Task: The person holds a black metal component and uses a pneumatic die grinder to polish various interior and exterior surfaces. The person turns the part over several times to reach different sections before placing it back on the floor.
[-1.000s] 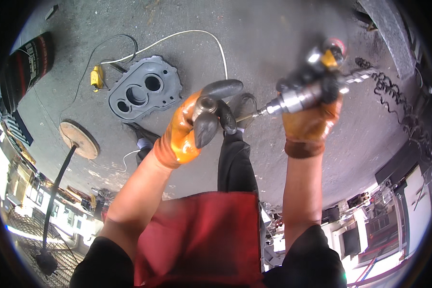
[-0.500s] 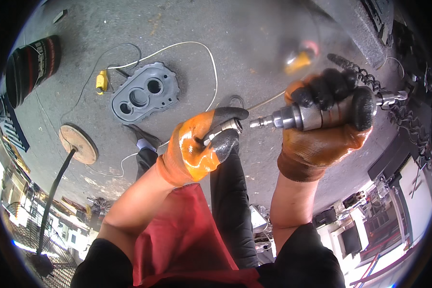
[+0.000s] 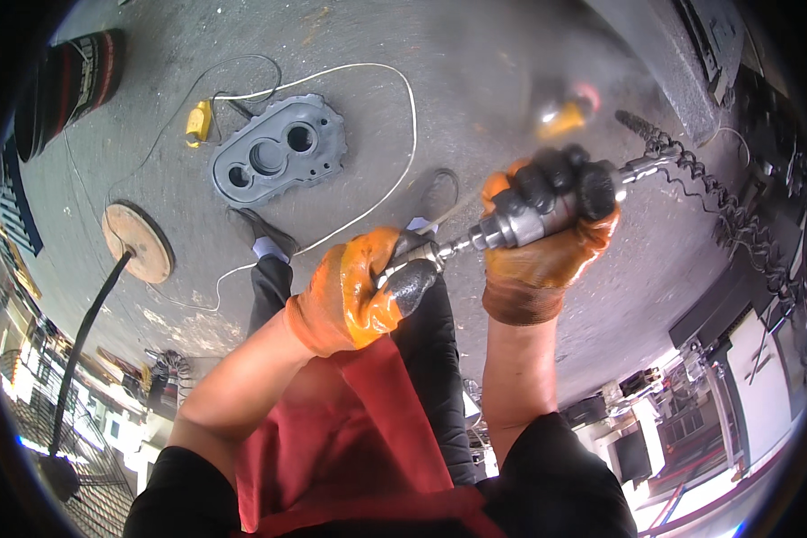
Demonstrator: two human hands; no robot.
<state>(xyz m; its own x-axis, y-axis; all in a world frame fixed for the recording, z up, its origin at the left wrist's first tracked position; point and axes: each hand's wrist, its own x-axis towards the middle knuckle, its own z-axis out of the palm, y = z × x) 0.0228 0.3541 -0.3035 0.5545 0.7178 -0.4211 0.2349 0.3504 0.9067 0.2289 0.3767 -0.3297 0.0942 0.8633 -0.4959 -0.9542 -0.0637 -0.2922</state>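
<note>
My left hand (image 3: 354, 291), in an orange glove with black fingertips, is closed round a metal air hose coupler (image 3: 414, 257). In my right hand (image 3: 547, 238), gloved the same way, is an air die grinder (image 3: 511, 229), gripped round its silver body. The grinder's narrow inlet plug (image 3: 458, 246) points left and meets the coupler's mouth; I cannot tell whether it is locked in. A metal bit (image 3: 646, 169) sticks out from the grinder's other end, toward the upper right. Both hands are above the floor, in front of my red apron (image 3: 332, 430).
A grey metal housing (image 3: 289, 177) with several round holes lies on the floor, beside a yellow connector (image 3: 198, 124). A pale cable (image 3: 413, 117) loops past it. At left are a dark bucket (image 3: 90, 76) and a round wooden base (image 3: 139, 240) with a pole. A coiled hose (image 3: 722, 202) hangs right.
My right hand has brought the grinder left and slightly down, so its plug now meets the coupler. My left hand has stayed closed on the coupler, shifting slightly.
</note>
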